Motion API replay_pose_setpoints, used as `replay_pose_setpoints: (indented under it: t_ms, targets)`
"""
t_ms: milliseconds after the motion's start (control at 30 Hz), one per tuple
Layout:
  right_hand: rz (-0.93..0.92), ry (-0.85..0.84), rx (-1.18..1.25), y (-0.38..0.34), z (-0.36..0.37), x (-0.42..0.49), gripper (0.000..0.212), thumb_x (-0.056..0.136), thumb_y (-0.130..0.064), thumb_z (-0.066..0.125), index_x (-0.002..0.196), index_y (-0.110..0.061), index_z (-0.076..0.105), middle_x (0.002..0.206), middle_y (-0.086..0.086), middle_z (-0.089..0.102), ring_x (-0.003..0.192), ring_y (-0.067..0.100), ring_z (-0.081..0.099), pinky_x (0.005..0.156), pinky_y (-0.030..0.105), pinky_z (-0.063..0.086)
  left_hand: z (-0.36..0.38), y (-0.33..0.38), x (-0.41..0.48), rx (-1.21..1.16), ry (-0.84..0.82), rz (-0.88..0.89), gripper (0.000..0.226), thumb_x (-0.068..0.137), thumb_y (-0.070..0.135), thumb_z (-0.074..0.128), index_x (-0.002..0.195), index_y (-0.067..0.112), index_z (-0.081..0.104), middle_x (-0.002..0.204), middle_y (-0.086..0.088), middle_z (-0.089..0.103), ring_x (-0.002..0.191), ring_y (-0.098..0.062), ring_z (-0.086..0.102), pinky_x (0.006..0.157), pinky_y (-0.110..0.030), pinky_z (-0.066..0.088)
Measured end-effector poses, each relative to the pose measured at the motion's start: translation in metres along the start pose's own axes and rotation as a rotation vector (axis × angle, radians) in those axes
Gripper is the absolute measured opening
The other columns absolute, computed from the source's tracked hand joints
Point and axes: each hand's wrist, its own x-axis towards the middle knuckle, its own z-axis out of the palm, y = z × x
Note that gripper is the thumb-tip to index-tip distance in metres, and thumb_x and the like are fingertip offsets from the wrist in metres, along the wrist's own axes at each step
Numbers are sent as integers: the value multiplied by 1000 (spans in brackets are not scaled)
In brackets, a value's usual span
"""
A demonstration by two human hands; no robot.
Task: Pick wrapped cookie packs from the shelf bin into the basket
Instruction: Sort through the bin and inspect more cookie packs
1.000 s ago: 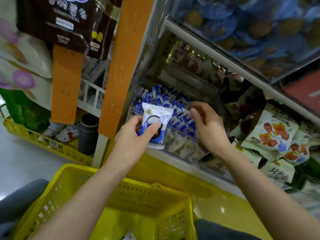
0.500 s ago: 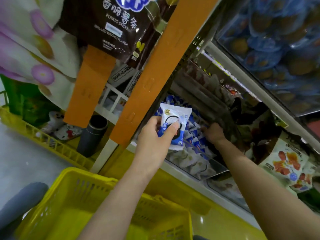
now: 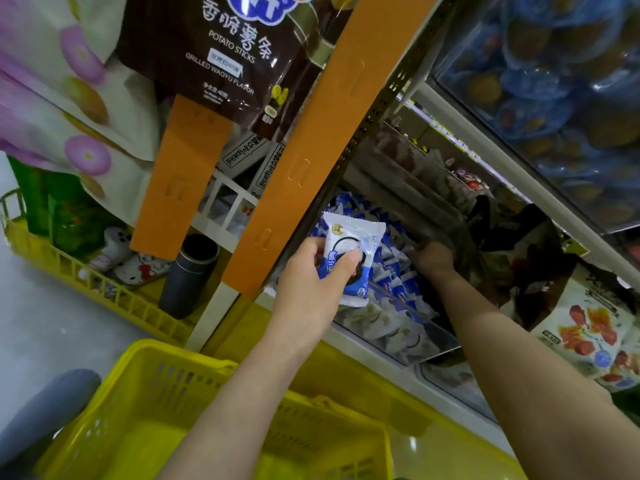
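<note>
- The left hand (image 3: 311, 275) pinches one pack (image 3: 353, 247) between thumb and fingers. The pack is lifted clear, just in front of the bin (image 3: 388, 330) and just above the heap (image 3: 394, 275) of blue-and-white packs lying in it.
- The right hand (image 3: 433, 258), just right of that grip, reaches deep into the bin. Its fingers curl down into the dark rear and are hidden, so I cannot tell whether they hold anything.
- The basket (image 3: 214, 372) stands below the held pack and nearer the body, well apart from it. No pack shows in the part of its inside that is in view, and its bottom runs out of frame.
- Judged from this, the picking is underway but nothing is delivered: one pack is out and not yet lowered in. The heap looks full, so more picks seem likely to be left.
- The clear-walled bin sits on a shelf with a yellow base (image 3: 398, 410) under the grip.
- This looks like a shop aisle. An orange post (image 3: 311, 143) rises up-left of the grip, with a potato-stick bag (image 3: 225, 57) beyond it.
- Left of the grip and lower are a dark tube (image 3: 190, 275), a yellow rack (image 3: 110, 296) and pale floor (image 3: 45, 341).
- Right of the right hand lie snack bags (image 3: 588, 337), and blue-wrapped goods (image 3: 554, 98) fill the shelf above.
</note>
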Motion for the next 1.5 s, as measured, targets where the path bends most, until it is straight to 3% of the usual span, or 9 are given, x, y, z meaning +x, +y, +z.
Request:
replay_pose_setpoints:
  t_ms: [367,433,533,667,767,900,1033,1367,1500]
  targets:
    - [-342,455,410,-30,-60,-75,22,95,-21,49,106,-8,63,101,10,67,86,20,63,71,28,47,4,-1,-8,11,0,-12,14,95,27,47,109,24,50,100,9,60,79,8,58,56,-1,44]
    - [-337,342,707,-35,-70,-99,12,94,-20,52,96,-14,62,86,0,69,70,5,62,61,21,47,3,-1,-13,-28,1,-67,16,97,31,43,108,22,52,104,3,63,79,3,62,57,-9,49]
    - [-310,-71,1074,-38,-75,-138,10,93,-12,52,86,-13,59,60,-8,63,48,-1,56,45,13,43,1,1,-22,-111,-31,-156,28,95,44,39,105,24,56,104,-3,66,77,-12,68,55,-22,55]
    - [-315,-464,1099,-37,-64,-178,10,93,-8,52,94,-1,59,79,9,65,67,13,63,57,21,55,0,2,-33,-178,-215,-198,68,68,61,52,122,20,54,113,-6,66,91,-24,68,66,-34,55]
    - [-396,-423,1014,-35,-60,-191,20,95,-11,49,98,3,62,87,10,65,76,11,61,67,17,55,-3,0,-39,-161,-257,-142,45,78,41,62,118,22,56,107,-4,70,91,-21,69,64,-27,55]
    - [-392,-264,881,-29,-60,-193,24,96,-19,47,115,-16,61,108,-2,65,89,-1,59,70,8,47,-4,0,-39,-228,-264,-136,25,90,28,54,114,20,59,97,-2,73,84,-18,71,65,-29,58]
    - [-297,-436,876,-20,-54,-191,32,92,-33,52,121,-19,56,110,-4,67,100,7,63,90,26,50,-3,2,-37,-274,-291,-146,30,89,30,53,116,19,58,100,-7,72,90,-24,70,69,-36,58]
    - [-407,-516,840,-19,-61,-177,13,87,-28,59,98,-24,64,83,-9,74,71,3,68,54,13,50,-5,5,-31,-253,-306,-134,26,89,30,54,115,25,57,99,-1,73,91,-19,70,74,-39,58]
    - [-229,-483,1159,-16,-60,-172,30,88,-18,59,114,-3,56,96,9,73,86,21,71,69,28,59,-6,7,-27,-285,-209,-125,23,93,26,49,115,22,56,97,0,74,90,-20,70,77,-41,58]
